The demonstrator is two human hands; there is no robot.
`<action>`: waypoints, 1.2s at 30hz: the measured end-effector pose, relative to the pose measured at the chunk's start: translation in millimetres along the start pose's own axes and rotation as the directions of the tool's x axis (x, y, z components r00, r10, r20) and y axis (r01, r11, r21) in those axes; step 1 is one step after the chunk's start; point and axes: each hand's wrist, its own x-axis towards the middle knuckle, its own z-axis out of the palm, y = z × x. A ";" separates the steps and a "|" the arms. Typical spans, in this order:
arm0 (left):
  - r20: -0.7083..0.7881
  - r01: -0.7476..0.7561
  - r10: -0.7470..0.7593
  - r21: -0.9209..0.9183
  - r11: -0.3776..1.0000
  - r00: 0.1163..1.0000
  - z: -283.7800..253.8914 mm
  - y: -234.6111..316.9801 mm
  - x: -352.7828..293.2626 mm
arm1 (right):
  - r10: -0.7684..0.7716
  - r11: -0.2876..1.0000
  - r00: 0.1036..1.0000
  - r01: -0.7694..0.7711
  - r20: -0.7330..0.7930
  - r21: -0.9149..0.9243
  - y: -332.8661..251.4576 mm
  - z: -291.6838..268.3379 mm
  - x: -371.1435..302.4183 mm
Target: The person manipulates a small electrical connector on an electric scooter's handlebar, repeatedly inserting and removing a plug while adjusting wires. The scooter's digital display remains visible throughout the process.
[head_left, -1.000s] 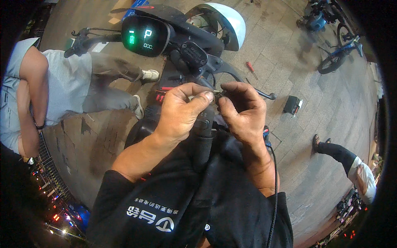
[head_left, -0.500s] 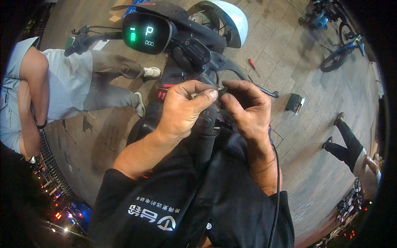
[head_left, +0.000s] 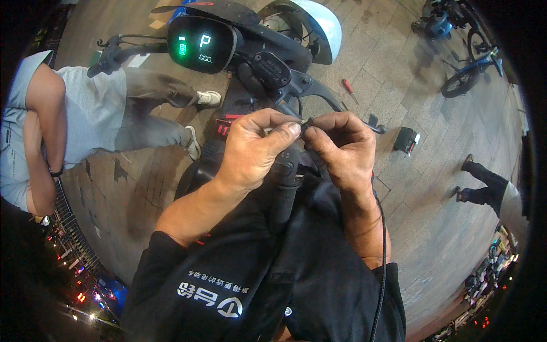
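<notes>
My left hand (head_left: 250, 145) and my right hand (head_left: 345, 149) meet above the handlebar of an electric scooter. Thumb and forefinger of each are pinched on a small dark piece (head_left: 305, 125), mostly hidden by the fingertips, so its kind does not show. Just below them lies the black handlebar grip (head_left: 280, 205) with its switch housing (head_left: 283, 170). Beyond my fingers are the brake fluid reservoir (head_left: 271, 69) and the black brake lever (head_left: 336, 103). The lit display (head_left: 202, 45) stands farther to the left.
A red-handled screwdriver (head_left: 348, 87) and a small black box (head_left: 405, 140) lie on the paving to the right. At the left a person (head_left: 85, 108) stands close by with folded arms. Another person (head_left: 487, 191) is at the far right, and a blue bicycle (head_left: 470, 74) stands beyond.
My hands stay pinched together, with the right one shifted very slightly to the right. The person at the far right has moved along the paving.
</notes>
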 end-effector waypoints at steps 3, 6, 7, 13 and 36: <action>0.007 -0.010 0.010 0.026 1.000 1.000 -1.2 -0.3 0.9 | -0.032 0.999 0.999 0.032 0.006 -0.019 0.0 0.1 -0.2; 0.008 -0.008 0.008 0.036 0.999 1.000 -1.3 1.0 0.8 | -0.063 0.998 0.998 0.063 -0.005 -0.032 0.7 2.3 -1.1; 0.006 -0.006 0.006 0.036 0.999 1.000 -1.2 1.4 0.6 | -0.072 0.997 0.997 0.072 -0.003 -0.027 0.7 2.7 -1.3; 0.036 -0.018 0.017 0.036 0.999 0.999 -5.9 0.3 0.7 | -0.095 0.995 0.995 0.096 0.035 -0.020 1.7 0.9 0.0; -0.187 -0.057 0.080 0.127 0.990 0.979 8.5 -0.5 -15.9 | -0.062 0.998 0.987 0.057 0.151 0.042 -2.6 -15.7 12.3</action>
